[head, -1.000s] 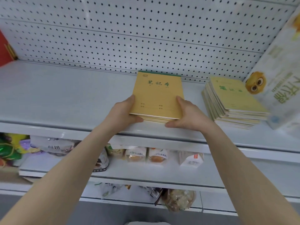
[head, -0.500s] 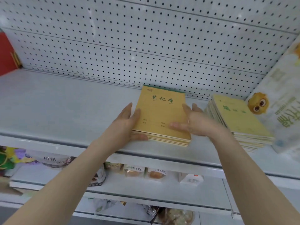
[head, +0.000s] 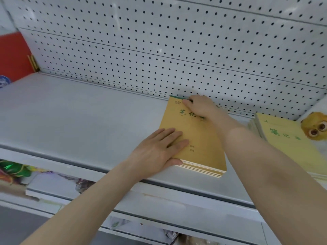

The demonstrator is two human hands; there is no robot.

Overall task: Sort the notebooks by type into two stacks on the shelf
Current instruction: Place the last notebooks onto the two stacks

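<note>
Hands (head: 159, 149) flat on orange notebook stack (head: 203, 149) printed "笔记本".

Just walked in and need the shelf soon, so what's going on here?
A person is sorting notebooks into two stacks. The left hand lies flat on the orange-brown stack on the shelf, while the right hand grips its far edge by the pegboard. A yellower stack sits apart to its right.
</note>
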